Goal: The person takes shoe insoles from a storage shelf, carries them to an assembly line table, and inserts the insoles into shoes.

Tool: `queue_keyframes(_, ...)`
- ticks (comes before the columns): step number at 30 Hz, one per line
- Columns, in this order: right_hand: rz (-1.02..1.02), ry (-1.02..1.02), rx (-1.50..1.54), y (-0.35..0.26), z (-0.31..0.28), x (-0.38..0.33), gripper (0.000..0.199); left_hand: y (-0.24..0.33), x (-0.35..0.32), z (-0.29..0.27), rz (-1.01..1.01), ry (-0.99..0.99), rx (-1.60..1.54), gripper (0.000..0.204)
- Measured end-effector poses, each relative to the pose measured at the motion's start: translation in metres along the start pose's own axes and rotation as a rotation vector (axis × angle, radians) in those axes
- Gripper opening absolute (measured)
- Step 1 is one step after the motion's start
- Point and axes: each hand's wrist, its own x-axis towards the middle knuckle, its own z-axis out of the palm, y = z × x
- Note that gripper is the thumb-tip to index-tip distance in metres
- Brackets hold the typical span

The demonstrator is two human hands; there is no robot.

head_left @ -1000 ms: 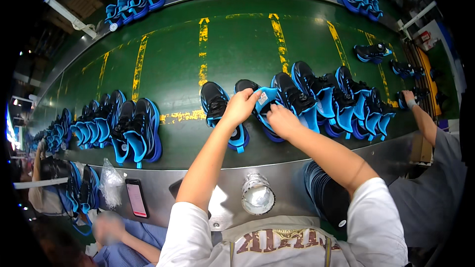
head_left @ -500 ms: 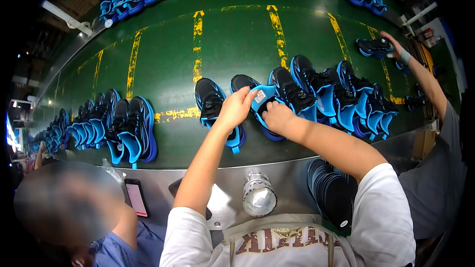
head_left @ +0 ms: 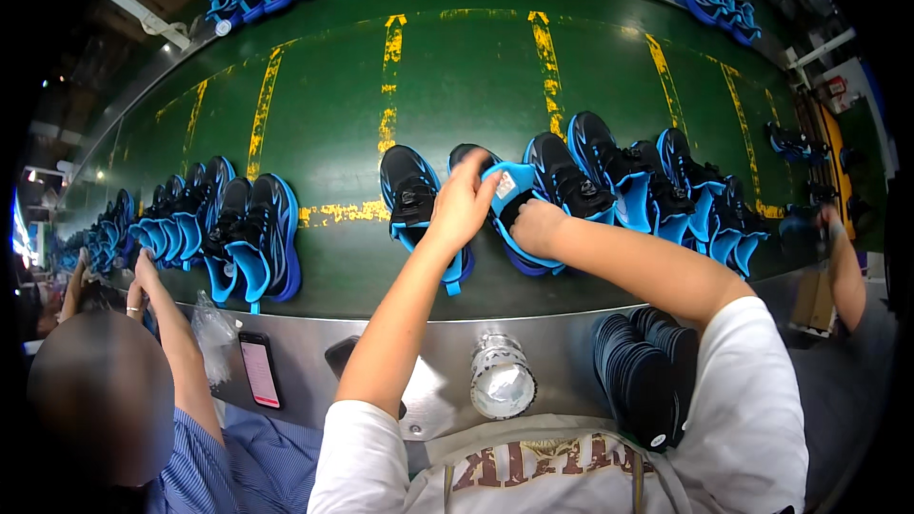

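A black and blue sneaker (head_left: 515, 183) lies in front of me, its blue tongue with a white label folded outward. My left hand (head_left: 464, 202) grips its left side, thumb by the tongue and fingertips smeared by motion near the laces. Curled into the shoe's opening is my right hand (head_left: 539, 228); its fingertips are hidden inside. Just left of my left hand rests a matching sneaker (head_left: 409, 181), which my wrist partly covers. Several more sneakers (head_left: 562, 171) stand in a row to the right of my hands.
The shoes stand on a green belt (head_left: 328, 152) with worn yellow lines. Along its near metal ledge are a phone (head_left: 259, 369), a clear lidded jar (head_left: 502, 376) and stacked dark insoles (head_left: 628, 371). More sneakers (head_left: 252, 238) stand left. Co-workers' arms (head_left: 176, 324) flank me.
My left fingers have shifted along the sneaker; my right hand stays in its opening. The right co-worker's arm has drawn back from the belt. The left co-worker's hands now reach the shoes.
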Motion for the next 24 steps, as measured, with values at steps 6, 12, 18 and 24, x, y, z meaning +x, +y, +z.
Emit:
queue_keyframes(6, -0.025, -0.248, 0.343, -0.013, -0.036, -0.057, 0.063, 0.011, 0.005, 0.002, 0.311, 0.140, 0.265, 0.021)
queue_keyframes(12, 0.029, 0.952, 0.368, -0.032, 0.032, -0.070, 0.023, 0.016, 0.003, 0.003, 0.415, 0.041, 0.638, 0.028)
queue_keyframes(18, 0.149, 0.819, 0.565, -0.071, 0.069, -0.121, 0.026, 0.027, -0.044, 0.007, 0.587, 0.094, 0.722, 0.032)
queue_keyframes(24, 0.094, 0.875, 0.755, -0.080, 0.057, -0.116, 0.041, 0.007, -0.026, -0.006, 0.628, 0.212, 1.148, 0.019)
